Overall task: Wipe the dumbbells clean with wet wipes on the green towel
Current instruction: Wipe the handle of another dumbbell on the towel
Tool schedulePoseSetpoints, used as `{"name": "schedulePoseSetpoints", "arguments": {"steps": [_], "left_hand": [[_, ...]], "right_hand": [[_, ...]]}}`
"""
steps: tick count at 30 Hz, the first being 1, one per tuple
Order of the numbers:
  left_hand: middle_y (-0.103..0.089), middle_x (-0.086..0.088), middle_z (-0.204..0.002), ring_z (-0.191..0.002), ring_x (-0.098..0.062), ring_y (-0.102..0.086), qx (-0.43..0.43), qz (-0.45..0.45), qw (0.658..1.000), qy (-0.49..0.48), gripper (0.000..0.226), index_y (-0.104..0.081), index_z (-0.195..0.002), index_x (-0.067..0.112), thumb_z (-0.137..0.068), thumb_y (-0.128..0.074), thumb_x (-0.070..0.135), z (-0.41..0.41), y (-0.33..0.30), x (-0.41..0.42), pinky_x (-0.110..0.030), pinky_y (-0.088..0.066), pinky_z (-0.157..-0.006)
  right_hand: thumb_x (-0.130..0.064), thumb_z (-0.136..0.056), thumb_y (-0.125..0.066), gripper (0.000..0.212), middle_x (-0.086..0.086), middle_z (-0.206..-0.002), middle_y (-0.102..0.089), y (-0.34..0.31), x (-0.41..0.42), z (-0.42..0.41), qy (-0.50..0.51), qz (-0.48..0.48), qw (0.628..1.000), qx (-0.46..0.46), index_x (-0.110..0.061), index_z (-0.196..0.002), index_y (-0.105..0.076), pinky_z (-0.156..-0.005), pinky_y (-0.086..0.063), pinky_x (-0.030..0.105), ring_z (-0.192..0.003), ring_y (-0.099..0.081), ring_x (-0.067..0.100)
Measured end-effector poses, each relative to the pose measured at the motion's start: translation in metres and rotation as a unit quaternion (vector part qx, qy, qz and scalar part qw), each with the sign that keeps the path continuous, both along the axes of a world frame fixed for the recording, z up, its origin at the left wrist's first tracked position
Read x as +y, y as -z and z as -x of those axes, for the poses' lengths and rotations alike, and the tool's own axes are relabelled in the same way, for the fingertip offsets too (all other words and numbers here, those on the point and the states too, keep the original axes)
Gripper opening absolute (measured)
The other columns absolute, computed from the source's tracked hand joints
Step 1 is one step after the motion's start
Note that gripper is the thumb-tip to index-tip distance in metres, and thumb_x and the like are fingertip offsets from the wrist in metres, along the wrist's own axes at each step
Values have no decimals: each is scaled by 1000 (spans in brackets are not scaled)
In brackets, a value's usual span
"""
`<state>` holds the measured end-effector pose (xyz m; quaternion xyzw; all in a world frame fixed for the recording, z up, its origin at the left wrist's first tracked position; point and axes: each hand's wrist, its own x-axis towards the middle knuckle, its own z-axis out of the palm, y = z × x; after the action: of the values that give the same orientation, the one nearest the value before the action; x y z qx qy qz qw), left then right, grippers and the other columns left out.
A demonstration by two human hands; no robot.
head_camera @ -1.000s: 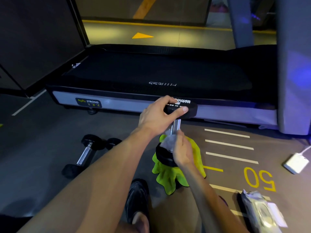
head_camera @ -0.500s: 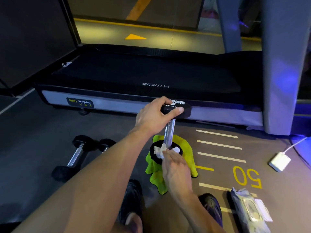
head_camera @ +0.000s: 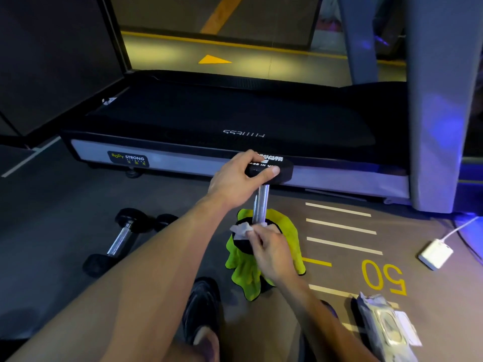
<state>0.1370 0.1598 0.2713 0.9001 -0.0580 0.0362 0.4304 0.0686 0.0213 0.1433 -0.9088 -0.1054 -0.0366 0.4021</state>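
While the upright dumbbell (head_camera: 261, 205) stands on end with its lower head on the crumpled green towel (head_camera: 243, 267) on the gym floor, the left hand (head_camera: 236, 178) grasps its upper black head from the side, thumb lying across the printed face. The right hand (head_camera: 270, 253) pinches a bunched white wet wipe (head_camera: 241, 228) against the top of the lower head, right at the foot of the chrome handle.

To the left, a second dumbbell (head_camera: 120, 240) lies flat on the dark floor, well apart from the towel. At the lower right, a wet wipe pack (head_camera: 384, 327) lies on the floor, a wipe sticking out at its top end. A white charger (head_camera: 435, 254) with its cable sits farther right. A treadmill (head_camera: 235, 126) runs across behind the dumbbell.
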Motion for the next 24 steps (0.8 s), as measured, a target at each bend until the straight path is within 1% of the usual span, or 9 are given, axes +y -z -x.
{"name": "schedulePoseSetpoints", "arguments": {"steps": [2,4,9,11,13,16,19,22,24], "left_hand": [[-54,20,-141,-127,-11,-56,7,12,1000,6,48,-59,-127,37,-92,-61,70,1,3,1,-40,-47,-106],[-46,18,-148,-136,-14,-51,15,14,1000,9,49,-57,-130,36,-93,-61,68,4,4,0,-39,-42,-111],[-15,3,-172,-158,-16,-23,79,14,997,17,53,-53,-136,42,-92,-59,71,14,-4,-4,-39,-30,-119],[-28,-3,-166,-153,-23,-34,99,17,995,4,56,-53,-132,47,-86,-59,78,12,-6,-5,-42,-36,-119],[-50,-2,-147,-131,-24,-56,102,49,993,-22,67,-53,-125,52,-71,-56,91,8,-2,-8,-44,-46,-112],[-63,-2,-130,-115,-21,-66,103,109,988,-39,73,-56,-119,48,-61,-56,92,3,3,-7,-38,-54,-98],[-57,0,-132,-117,-16,-61,87,130,987,-27,71,-49,-123,43,-67,-81,71,-8,19,1,-29,-52,-92],[-52,7,-139,-115,-18,-67,34,176,983,-37,91,-39,-131,50,-61,-97,45,-21,46,6,-41,-57,-103],[-47,12,-148,-103,-16,-76,11,257,964,-72,104,-28,-147,49,-73,-96,22,-26,69,2,-41,-59,-101]], "right_hand": [[-27,-104,-54,23,-5,-88,-71,-15,-16,-6,-26,-66,995,72,-19,-93,-73,-73,-43,30,-83,-61,10],[-29,-105,-54,25,-2,-82,-71,-32,-31,-14,-24,-49,995,87,-16,-104,-76,-69,-42,32,-75,-59,11],[-26,-103,-59,32,-1,-58,-44,-87,-58,-30,-25,32,999,15,-17,-72,-55,-56,-32,28,-63,-40,17],[-25,-103,-60,36,-3,-58,-40,-101,-61,-36,-51,45,997,23,-16,-68,-50,-57,-31,31,-62,-37,15],[-25,-103,-59,42,-4,-59,-38,-102,-64,-43,-72,63,995,43,-18,-65,-43,-57,-30,33,-61,-35,14],[-26,-103,-57,42,-2,-60,-39,-88,-67,-53,-98,86,990,57,-16,-65,-41,-59,-30,35,-60,-35,15],[-32,-103,-55,41,7,-64,-43,-61,-69,-66,-102,90,989,50,-12,-70,-43,-60,-31,37,-65,-40,21],[-46,-100,-46,37,10,-69,-49,-34,-68,-74,-104,67,992,23,-18,-75,-44,-63,-36,40,-70,-46,30],[-47,-102,-44,35,6,-69,-54,-15,-66,-73,-117,66,991,19,-20,-80,-50,-67,-41,42,-68,-51,20]]}}
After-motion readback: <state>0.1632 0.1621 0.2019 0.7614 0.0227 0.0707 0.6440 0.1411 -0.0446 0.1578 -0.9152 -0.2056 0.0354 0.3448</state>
